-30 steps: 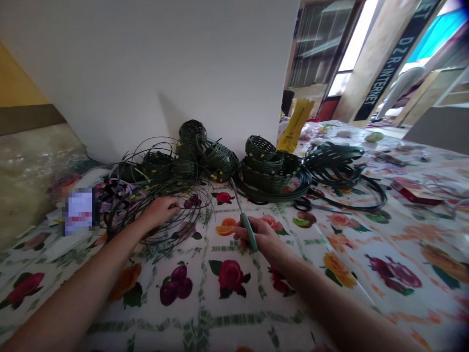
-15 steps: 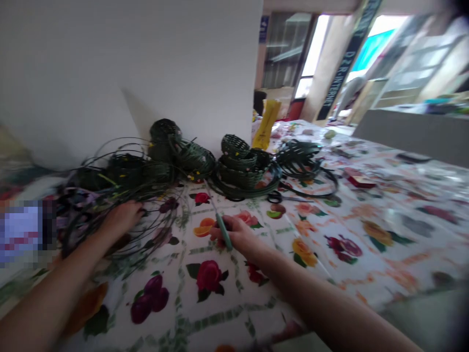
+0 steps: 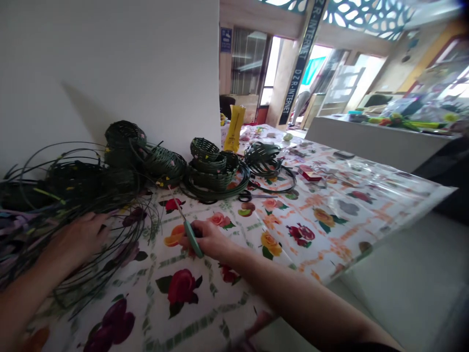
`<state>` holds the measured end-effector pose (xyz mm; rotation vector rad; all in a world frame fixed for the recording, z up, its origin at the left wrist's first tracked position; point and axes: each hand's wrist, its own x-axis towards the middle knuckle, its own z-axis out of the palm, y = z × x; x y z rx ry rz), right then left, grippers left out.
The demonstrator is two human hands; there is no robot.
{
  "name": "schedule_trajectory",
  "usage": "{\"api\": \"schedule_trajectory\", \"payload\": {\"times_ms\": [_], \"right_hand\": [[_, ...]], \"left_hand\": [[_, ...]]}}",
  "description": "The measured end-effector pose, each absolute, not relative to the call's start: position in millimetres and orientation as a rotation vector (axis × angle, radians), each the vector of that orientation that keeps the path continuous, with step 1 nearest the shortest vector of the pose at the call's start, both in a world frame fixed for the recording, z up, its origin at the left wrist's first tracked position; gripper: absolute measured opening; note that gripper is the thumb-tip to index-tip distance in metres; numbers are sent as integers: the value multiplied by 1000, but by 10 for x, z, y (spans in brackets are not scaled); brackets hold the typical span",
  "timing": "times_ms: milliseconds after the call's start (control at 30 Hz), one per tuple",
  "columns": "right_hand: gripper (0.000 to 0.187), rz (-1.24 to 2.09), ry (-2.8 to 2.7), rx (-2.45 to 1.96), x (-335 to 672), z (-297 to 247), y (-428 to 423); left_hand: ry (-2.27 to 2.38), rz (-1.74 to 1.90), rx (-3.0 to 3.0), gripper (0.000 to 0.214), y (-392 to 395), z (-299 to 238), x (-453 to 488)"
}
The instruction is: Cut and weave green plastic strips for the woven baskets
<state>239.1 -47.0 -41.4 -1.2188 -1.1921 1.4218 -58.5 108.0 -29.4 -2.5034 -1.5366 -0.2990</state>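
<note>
Your R hand point(image 3: 210, 239) is closed round the green-handled tool point(image 3: 193, 238), thin metal shaft pointing up & away from you, tip near the baskets at the back. Can't ID the tool for sure; tip's too fine to read. Your L hand point(image 3: 78, 239) is down in the loose dark strands point(image 3: 69, 210), fingers bent & fairly narrow; can't tell if they're pinching a strand or just resting, b/c the fingertips are partly hidden.

Progress, AFAICT: several pcs look woven to shape. You've got the stacked baskets point(image 3: 210, 178) mid-tabletop point(image 3: 330, 244), a tilted basket point(image 3: 164, 164) just L of them, a small round basket point(image 3: 124, 133) sitting higher up by the white wall point(image 3: 146, 58), & a wide basket point(image 3: 75, 178) behind your L hand. Some carry small yellow & pink bits.

Looks unfinished: the open-weave piece point(image 3: 263, 157) R of the stack has big gaps btwn its strips, so prob only part done. Strands under your L hand are loose & unworked, & the coil point(image 3: 238, 188) round the stack's base seems unused too. No basket's in either hand rn. Scissors point(image 3: 246, 196) lie R of the coil, apart from your R hand; red box point(image 3: 309, 174) is farther R.
</note>
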Motion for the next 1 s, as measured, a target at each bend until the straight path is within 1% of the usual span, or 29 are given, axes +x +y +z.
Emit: {"api": "schedule_trajectory", "payload": {"times_ms": [67, 333, 467, 733, 1000], "right_hand": [[32, 1398, -1203, -1209, 2404, -434, -464], [28, 1254, -1241, -1207, 2442, -413, -453], [28, 1159, -1310, -1232, 2442, -386, -482], [26, 747, -1436, -1421, 2558, -278, -474], [21, 283, -1522, -1629, 2754, 252, -722]], "left_hand": [[-1415, -330, -2590, 38, 914, -291, -386], [-1255, -704, -2908, 30, 295, -525, 320], [-1261, -713, -2986, 27, 186, -622, 364], [-1257, -789, -3015, 26, 207, -610, 325], [-1213, -924, -2980, 21, 294, -686, 243]]}}
